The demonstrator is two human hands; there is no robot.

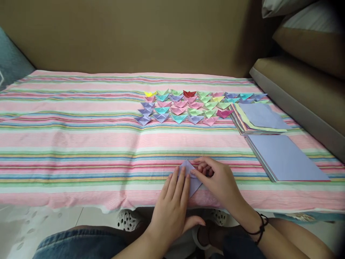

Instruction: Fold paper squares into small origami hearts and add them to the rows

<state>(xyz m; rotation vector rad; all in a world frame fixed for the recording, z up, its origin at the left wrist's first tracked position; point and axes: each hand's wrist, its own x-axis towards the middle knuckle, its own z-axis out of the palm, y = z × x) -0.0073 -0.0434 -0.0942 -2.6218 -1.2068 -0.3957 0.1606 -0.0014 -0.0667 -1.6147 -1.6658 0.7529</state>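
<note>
Folded paper, one: purple, lying on the striped cloth near its front edge, directly before you, partly hidden under your fingers.

Left hand, yours: laid flat, fingers extended over the paper, thumb splayed out to the side.

Right hand, yours: thumb and index finger at the paper's right side, other fingers curled; whether they pinch the paper, you cannot tell from this view. Dark bracelet at your wrist.

Paper boats, many: purple, pink, green, turquoise, yellow, red; set close in rows beyond your hands.

Paper stacks, two: one just beside the boats, mixed colours, purple uppermost; the other nearer you, also purple-topped.

Cushions: brown and grey, piled at your far right.
</note>
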